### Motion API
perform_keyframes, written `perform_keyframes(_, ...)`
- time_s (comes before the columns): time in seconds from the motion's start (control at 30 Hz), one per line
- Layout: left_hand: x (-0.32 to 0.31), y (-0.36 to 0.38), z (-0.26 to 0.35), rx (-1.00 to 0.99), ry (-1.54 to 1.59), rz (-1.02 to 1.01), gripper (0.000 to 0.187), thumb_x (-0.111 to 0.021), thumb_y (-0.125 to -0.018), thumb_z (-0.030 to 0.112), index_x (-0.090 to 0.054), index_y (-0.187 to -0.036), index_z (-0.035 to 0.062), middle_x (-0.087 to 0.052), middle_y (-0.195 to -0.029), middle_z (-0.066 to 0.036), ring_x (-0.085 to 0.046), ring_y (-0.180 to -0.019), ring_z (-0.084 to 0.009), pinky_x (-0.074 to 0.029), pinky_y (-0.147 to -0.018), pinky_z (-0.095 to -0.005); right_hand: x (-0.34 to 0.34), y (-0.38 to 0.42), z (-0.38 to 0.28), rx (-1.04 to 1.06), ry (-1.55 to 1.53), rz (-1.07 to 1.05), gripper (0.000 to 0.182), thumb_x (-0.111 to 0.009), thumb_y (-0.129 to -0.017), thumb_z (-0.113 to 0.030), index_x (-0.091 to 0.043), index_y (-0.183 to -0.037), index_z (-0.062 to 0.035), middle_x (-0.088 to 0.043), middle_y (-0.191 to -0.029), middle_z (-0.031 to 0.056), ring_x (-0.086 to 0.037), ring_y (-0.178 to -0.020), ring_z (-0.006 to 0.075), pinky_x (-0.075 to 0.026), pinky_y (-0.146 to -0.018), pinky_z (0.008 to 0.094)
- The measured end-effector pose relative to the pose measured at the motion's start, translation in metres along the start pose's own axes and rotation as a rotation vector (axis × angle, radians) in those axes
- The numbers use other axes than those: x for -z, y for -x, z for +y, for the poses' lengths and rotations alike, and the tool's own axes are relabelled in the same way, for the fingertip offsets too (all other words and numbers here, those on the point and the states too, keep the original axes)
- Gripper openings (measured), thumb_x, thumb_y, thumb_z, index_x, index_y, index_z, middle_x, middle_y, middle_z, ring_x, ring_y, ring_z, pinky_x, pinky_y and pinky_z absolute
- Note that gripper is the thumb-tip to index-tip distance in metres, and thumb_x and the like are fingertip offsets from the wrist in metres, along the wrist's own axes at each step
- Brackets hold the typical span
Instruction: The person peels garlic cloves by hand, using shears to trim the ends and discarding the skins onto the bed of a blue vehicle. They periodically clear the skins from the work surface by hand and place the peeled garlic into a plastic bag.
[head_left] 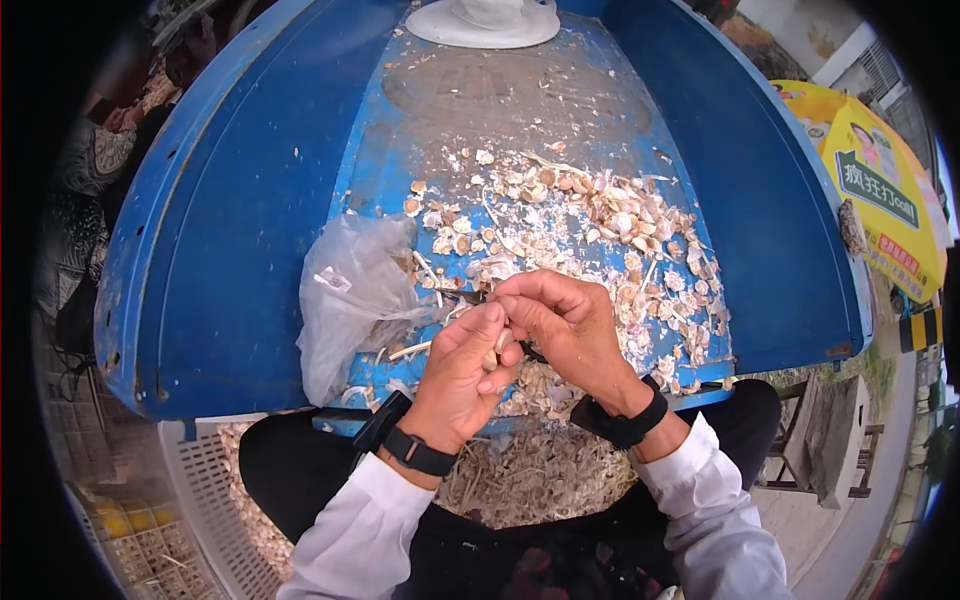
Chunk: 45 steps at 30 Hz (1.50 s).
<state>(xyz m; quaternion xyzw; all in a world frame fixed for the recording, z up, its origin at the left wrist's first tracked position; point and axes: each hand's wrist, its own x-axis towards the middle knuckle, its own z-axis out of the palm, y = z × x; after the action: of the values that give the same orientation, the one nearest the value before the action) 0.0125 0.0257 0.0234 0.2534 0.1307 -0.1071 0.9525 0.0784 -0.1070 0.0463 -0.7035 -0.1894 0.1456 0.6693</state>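
Note:
My left hand (pixel 465 360) is closed around a few pale garlic cloves (pixel 497 350), with its thumb against them. My right hand (pixel 568 325) is closed too, thumb and forefinger pinched at the tip of the left thumb. A dark pointed blade (pixel 463 296) sticks out leftward by the fingertips, and a black loop shows under the right palm; together they look like small scissors, mostly hidden by the fingers. Beneath and beyond both hands, garlic cloves and peelings (pixel 620 215) lie scattered over the blue surface (pixel 375 185).
A crumpled clear plastic bag (pixel 355 290) lies left of my hands. Tall blue side panels (pixel 240 200) flank the surface. A white round object (pixel 485 22) stands at the far end. Garlic skins (pixel 540 480) pile below the near edge, beside a white plastic crate (pixel 215 480).

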Motion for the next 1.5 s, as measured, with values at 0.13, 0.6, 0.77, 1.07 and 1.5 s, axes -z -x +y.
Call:
perform_keyframes(0.13,0.001,0.002,0.0,0.011,-0.011,-0.12,0.024,-0.05,-0.101,0.025,-0.056,-0.107,0.0022,-0.058,-0.088,-0.005,-0.055,-0.068,-0.0059,-0.036,-0.04,-0.0138,0.001,-0.006,-0.004,-0.171,-0.438,0.03,0.012,-0.061,-0.092,-0.006,-0.069,-0.096,0.0014,-0.069,-0.084,0.0066,-0.061,-0.065,0.0078,-0.05,-0.058,0.0217)
perform_keyframes(0.6,-0.019,-0.004,-0.004,-0.111,0.48,-0.075,0.043,-0.041,-0.099,0.025,-0.054,-0.119,-0.011,-0.056,-0.125,-0.026,-0.047,-0.126,-0.0362,-0.033,-0.114,-0.0475,-0.004,0.023,-0.002,-0.2,-0.719,0.321,0.045,-0.045,-0.102,-0.033,-0.052,-0.127,0.0033,-0.057,-0.124,0.0132,-0.054,-0.116,0.0213,-0.043,-0.099,0.0344)
perform_keyframes(0.77,-0.057,0.02,-0.042,-0.434,-0.147,-0.122,0.065,-0.021,-0.102,0.043,-0.048,-0.133,-0.0081,-0.041,-0.145,-0.021,-0.038,-0.135,-0.0308,-0.024,-0.116,-0.0427,-0.026,0.057,-0.002,-0.26,-1.209,0.432,0.059,-0.035,-0.102,-0.044,-0.04,-0.135,0.0044,-0.05,-0.134,0.0179,-0.046,-0.127,0.0291,-0.036,-0.109,0.0421)
perform_keyframes(1.07,-0.101,0.048,-0.105,-0.969,-0.083,0.065,0.058,-0.029,-0.101,0.041,-0.043,-0.135,-0.004,-0.044,-0.141,-0.019,-0.039,-0.133,-0.0314,-0.028,-0.114,-0.0434,0.012,0.104,-0.01,-0.294,-1.642,0.478,0.026,-0.053,-0.097,-0.012,-0.05,-0.121,-0.0027,-0.057,-0.117,0.0136,-0.062,-0.095,0.0197,-0.055,-0.071,0.026)
perform_keyframes(1.5,-0.065,0.055,-0.128,-0.445,-0.229,0.055,0.036,-0.043,-0.098,0.028,-0.058,-0.113,-0.0008,-0.062,-0.1,-0.009,-0.059,-0.093,-0.0183,-0.049,-0.084,-0.0351,0.296,0.336,0.015,-0.162,0.167,1.066,0.038,-0.052,-0.097,-0.03,-0.06,-0.115,0.003,-0.063,-0.106,0.0103,-0.058,-0.092,0.0176,-0.045,-0.084,0.0281)
